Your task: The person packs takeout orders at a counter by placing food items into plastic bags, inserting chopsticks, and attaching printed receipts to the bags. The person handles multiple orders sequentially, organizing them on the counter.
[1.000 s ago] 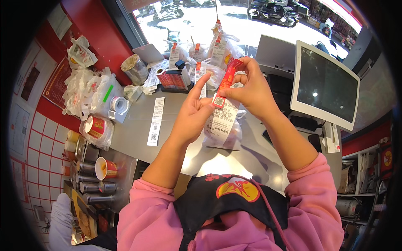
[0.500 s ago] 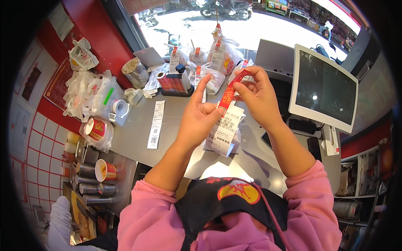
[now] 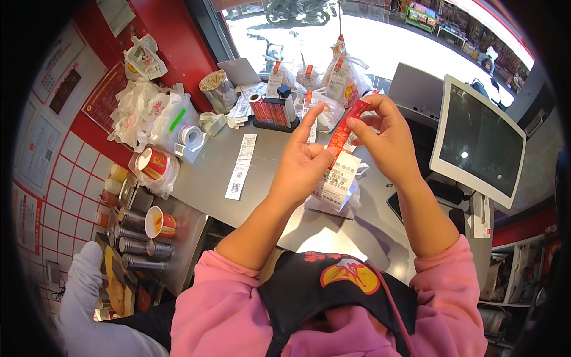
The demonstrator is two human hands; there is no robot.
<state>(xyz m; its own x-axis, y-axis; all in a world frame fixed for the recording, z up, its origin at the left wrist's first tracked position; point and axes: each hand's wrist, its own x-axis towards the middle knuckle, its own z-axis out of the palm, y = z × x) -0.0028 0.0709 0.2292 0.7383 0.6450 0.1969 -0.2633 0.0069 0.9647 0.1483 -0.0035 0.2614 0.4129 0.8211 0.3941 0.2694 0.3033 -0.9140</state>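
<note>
A narrow red sticker strip (image 3: pixel 347 128) is stretched between both hands above a white plastic bag (image 3: pixel 333 202) on the grey counter (image 3: pixel 279 220). My right hand (image 3: pixel 386 140) pinches the strip's upper end near the top. My left hand (image 3: pixel 303 160) grips the lower end with thumb and fingers, index finger pointing up. A white receipt (image 3: pixel 338 180) hangs at the strip's lower end, in front of the bag.
A second receipt (image 3: pixel 241 165) lies on the counter to the left. Packed bags (image 3: pixel 339 83), a red holder (image 3: pixel 272 110), a tape dispenser (image 3: pixel 191 140) and a metal cup (image 3: pixel 217 89) stand behind. A monitor (image 3: pixel 479 143) is at the right, paper cups (image 3: pixel 159 223) at the left.
The hands have drawn slightly apart, stretching the red strip longer. The receipt and bag have sunk a little lower under the hands.
</note>
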